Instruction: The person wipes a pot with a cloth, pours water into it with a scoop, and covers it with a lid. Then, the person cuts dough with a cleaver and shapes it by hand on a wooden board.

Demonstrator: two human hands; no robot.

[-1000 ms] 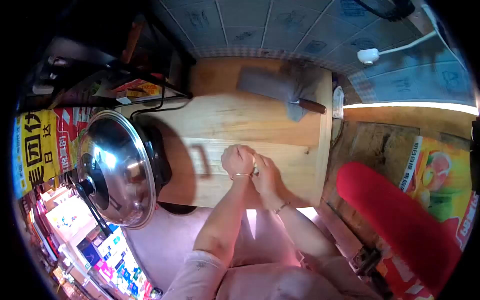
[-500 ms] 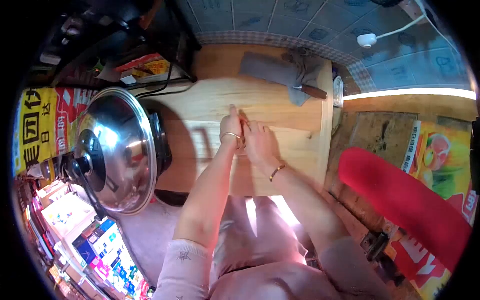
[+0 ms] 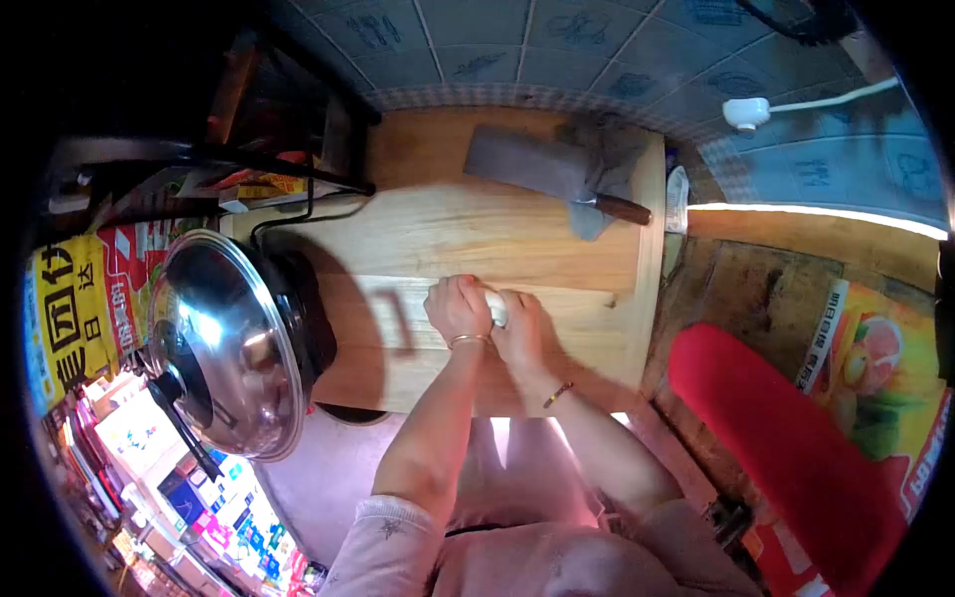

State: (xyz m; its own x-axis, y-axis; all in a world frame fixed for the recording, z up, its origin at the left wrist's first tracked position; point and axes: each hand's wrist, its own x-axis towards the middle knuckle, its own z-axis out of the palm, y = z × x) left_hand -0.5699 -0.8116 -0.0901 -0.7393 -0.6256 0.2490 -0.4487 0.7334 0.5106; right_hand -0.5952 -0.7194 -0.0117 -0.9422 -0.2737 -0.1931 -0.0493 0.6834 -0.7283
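Note:
Between my two hands shows a small white lump [image 3: 495, 307] that looks like dough, partly covered by my fingers. My left hand [image 3: 458, 306] is closed against its left side, fingers curled, with a thin bangle at the wrist. From the right, my right hand [image 3: 521, 326] wraps round the same lump, and a beaded bracelet circles that wrist. Both hands are low over the wooden board [image 3: 418, 239], close together. At the board's far side a cleaver [image 3: 532, 164] with a brown handle lies on a grey cloth [image 3: 589, 221].
A pan with a shiny domed lid [image 3: 234, 368] stands at the left edge of the board. Black metal shelving [image 3: 343, 164] rises behind it. On the right are a long red padded object [image 3: 776, 438] and a colourful printed carton [image 3: 875, 348]. A tiled wall [image 3: 597, 60] closes off the back.
Both hands have come back toward my body over the board, and the fingers are more curled. The white lump between them now shows plainly. My head view has shifted slightly.

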